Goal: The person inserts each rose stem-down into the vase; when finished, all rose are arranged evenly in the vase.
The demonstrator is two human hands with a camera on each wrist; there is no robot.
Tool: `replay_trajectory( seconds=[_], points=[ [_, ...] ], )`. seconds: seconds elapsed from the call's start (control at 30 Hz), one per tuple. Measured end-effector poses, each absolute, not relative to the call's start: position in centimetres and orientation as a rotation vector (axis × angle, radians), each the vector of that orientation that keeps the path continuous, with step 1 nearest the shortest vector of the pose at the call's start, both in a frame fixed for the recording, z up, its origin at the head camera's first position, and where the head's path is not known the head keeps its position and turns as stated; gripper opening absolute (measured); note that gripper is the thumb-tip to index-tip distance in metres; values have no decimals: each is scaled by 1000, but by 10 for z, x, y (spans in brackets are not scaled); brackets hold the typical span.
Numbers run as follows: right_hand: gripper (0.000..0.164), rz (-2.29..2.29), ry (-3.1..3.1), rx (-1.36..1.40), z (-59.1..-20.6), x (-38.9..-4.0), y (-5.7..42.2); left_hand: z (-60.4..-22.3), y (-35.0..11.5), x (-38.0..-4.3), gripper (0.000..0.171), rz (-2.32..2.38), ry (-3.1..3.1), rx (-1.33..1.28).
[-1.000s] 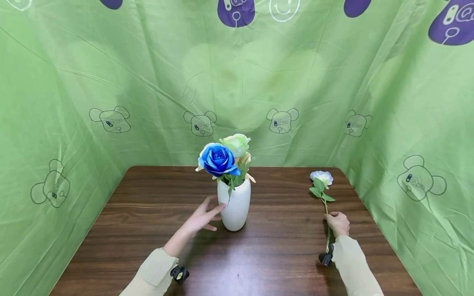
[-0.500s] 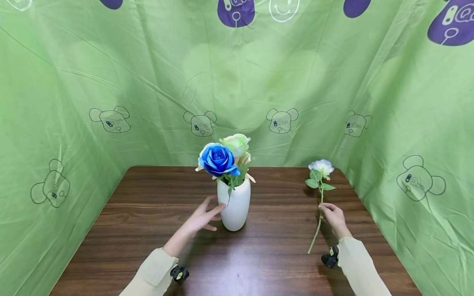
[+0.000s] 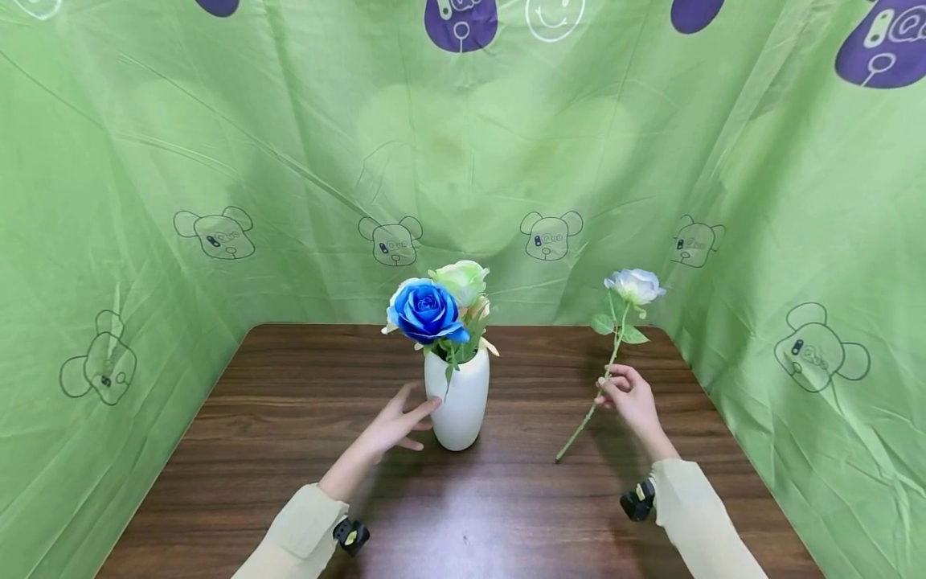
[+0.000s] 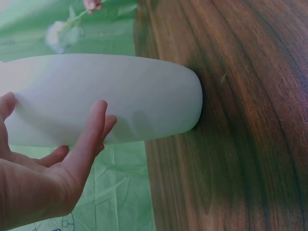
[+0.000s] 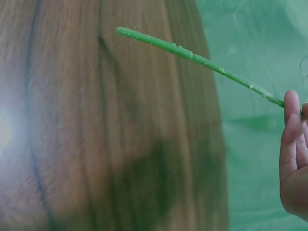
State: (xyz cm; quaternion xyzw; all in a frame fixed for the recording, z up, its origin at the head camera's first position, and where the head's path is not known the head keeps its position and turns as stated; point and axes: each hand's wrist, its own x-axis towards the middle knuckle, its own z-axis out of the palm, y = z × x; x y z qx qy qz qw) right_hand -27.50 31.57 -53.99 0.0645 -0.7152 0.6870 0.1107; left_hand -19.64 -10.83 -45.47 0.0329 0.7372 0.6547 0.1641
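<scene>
A white vase [image 3: 459,406] stands upright on the table, holding a blue rose [image 3: 427,310], a pale green flower [image 3: 461,281] and cream blooms partly hidden behind them. Against the vase's left side rests my left hand [image 3: 394,422], its thumb on the front and its fingers spread and fairly straight; the left wrist view shows the same hand [image 4: 57,173] beside the vase's wall [image 4: 144,96]. My right hand [image 3: 633,398] pinches the green stem of a pale lilac-white rose [image 3: 635,286], raised above the table and tilted. In the right wrist view, the bare stem [image 5: 192,56] juts out past the fingers [image 5: 290,139].
The brown wood-grain table [image 3: 289,386] spans the lower view. Green printed cloth [image 3: 304,161] encloses it at the back and both sides. A small black wrist camera [image 3: 350,537] sits at the left cuff, another black camera [image 3: 637,501] at the right.
My right hand has lifted the pale rose off the table, up and leftward; its stem's lower end has swung left toward the vase. The left hand and vase have stayed still.
</scene>
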Motion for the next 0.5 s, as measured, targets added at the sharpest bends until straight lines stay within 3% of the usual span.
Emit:
replay_trajectory(
  seconds=[0.1, 0.33, 0.5],
  points=[
    [30, 2012, -2088, 278, -496, -257, 288, -455, -108, -197, 70, 1866, 2102, 100],
    [37, 2089, -1925, 573, -531, -294, 291, -447, -108, -193, 67, 1887, 2075, 89],
    [39, 2015, -1873, 640, -495, -273, 262, -429, -106, -185, 63, 1872, 2070, 109]
  ],
)
